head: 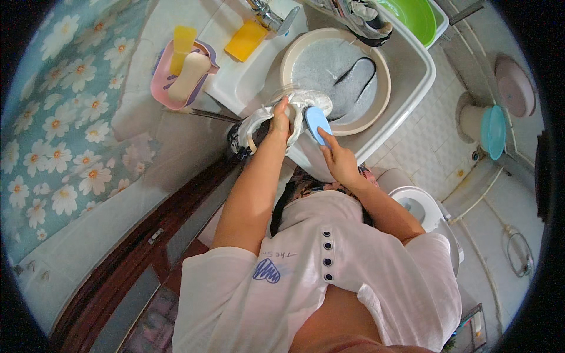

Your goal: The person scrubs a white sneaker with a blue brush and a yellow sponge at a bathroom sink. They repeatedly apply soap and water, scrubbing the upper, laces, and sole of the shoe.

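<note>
My left hand (280, 120) grips a wet white shoe (256, 123) at the near left rim of a cream basin. In my right hand (336, 154) is a light blue scrubbing brush (317, 122), its head against the shoe's pale part. The round basin (286, 57) stands in a white sink (415, 95) and holds cloudy, sudsy water. A dark-edged insole (359, 79) lies partly under the water. Another shoe (368, 26) with a dark sole rests at the sink's far edge.
A chrome faucet (269, 17) is behind the sink, near a yellow sponge (246, 40). At the left a pink soap dish (161, 90) holds a bar of soap (190, 77) and a yellow piece (182, 48). A green basin (415, 17) stands far right; a toilet (415, 203) is at the right.
</note>
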The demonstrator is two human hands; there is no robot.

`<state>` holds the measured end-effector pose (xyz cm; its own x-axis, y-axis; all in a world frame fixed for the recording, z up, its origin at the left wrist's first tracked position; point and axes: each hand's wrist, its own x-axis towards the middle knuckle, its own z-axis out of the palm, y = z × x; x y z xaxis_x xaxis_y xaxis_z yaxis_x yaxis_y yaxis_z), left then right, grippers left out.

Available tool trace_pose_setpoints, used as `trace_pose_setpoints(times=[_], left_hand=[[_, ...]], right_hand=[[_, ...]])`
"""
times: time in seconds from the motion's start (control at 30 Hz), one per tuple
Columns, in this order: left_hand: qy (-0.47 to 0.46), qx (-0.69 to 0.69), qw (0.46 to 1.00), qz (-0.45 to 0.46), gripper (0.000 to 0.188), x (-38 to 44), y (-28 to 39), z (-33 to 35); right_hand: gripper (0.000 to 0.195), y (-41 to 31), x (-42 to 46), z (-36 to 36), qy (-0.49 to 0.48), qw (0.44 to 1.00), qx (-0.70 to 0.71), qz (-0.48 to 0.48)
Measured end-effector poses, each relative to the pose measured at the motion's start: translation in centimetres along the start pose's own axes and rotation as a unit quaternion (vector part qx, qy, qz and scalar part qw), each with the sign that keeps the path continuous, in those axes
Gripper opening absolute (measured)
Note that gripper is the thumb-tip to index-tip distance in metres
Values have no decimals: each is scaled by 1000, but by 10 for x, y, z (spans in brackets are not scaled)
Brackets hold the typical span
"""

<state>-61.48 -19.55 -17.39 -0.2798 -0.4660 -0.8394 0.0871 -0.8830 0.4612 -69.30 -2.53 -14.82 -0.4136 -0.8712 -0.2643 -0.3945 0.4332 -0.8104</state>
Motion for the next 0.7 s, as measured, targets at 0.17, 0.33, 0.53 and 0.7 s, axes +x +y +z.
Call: trace_pose_setpoints(times=[0.17,0.33,0.53,0.7], left_hand=[[0,46,999,4,48,-15,0,10],[-9,33,999,-7,59,0,-5,-1],[-29,64,997,40,61,11,-10,-5],[7,74,996,45,61,0,-5,5]], right_hand=[[41,-20,72,-6,24,997,-3,71],[43,11,4,-9,-6,999,8,51],[43,-4,59,-17,-33,990,-70,121],[43,3,20,-5,27,997,-15,71]])
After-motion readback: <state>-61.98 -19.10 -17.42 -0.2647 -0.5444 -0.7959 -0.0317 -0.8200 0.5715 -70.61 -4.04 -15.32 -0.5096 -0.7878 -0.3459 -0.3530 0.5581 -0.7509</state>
